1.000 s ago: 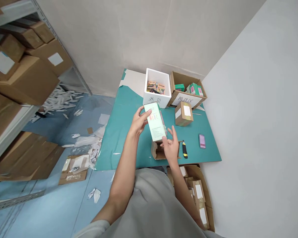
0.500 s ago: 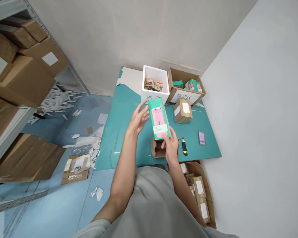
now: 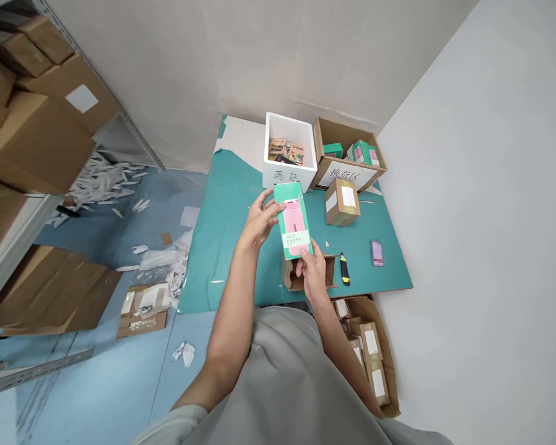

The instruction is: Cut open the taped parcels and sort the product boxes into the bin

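Both hands hold up a green product box (image 3: 293, 220) with a pink device pictured on its front. My left hand (image 3: 259, 219) grips its upper left edge, the thumb lying on the front. At the bottom right corner, my right hand (image 3: 313, 270) pinches it with the thumb in front. Below it on the green table (image 3: 234, 204) lies an open brown carton (image 3: 288, 278), partly hidden by my right hand. A black and yellow utility knife (image 3: 345, 270) rests just right of that carton.
A white bin (image 3: 278, 175) with small packs and a labelled cardboard box (image 3: 327, 167) with green boxes stand at the back. A taped carton (image 3: 339, 210) sits before them; a phone (image 3: 377, 253) lies right. A big box of parcels (image 3: 389, 371) stands below the table's edge.
My left hand has closed onto the green product box, its thumb now on the front. The box has turned slightly more face-on. My right hand keeps its hold.
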A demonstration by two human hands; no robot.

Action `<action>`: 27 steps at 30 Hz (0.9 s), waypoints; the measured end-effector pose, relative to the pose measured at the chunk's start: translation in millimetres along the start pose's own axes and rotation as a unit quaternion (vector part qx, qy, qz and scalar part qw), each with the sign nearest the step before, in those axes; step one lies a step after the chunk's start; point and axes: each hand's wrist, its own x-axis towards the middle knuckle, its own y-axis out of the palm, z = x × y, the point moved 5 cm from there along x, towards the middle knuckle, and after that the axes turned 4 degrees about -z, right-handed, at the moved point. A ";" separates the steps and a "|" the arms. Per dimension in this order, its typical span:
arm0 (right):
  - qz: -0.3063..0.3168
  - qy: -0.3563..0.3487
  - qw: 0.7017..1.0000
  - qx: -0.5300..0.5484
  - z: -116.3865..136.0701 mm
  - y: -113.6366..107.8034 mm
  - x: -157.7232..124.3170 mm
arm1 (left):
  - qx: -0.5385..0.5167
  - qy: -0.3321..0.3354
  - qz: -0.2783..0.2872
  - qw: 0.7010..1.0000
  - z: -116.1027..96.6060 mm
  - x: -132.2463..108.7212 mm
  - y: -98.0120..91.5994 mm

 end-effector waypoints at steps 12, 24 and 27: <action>-0.074 -0.127 0.955 -0.256 19.5 10.9 -8.7 | 0.106 0.105 -0.082 0.985 -13.9 -1.7 -5.5; 0.021 0.197 0.967 0.159 -17.0 1.7 11.1 | 0.029 0.058 -0.036 0.997 0.4 2.8 -7.4; 0.024 0.225 0.960 0.164 -18.7 0.7 8.8 | 0.027 0.060 -0.052 0.996 7.7 3.0 -2.4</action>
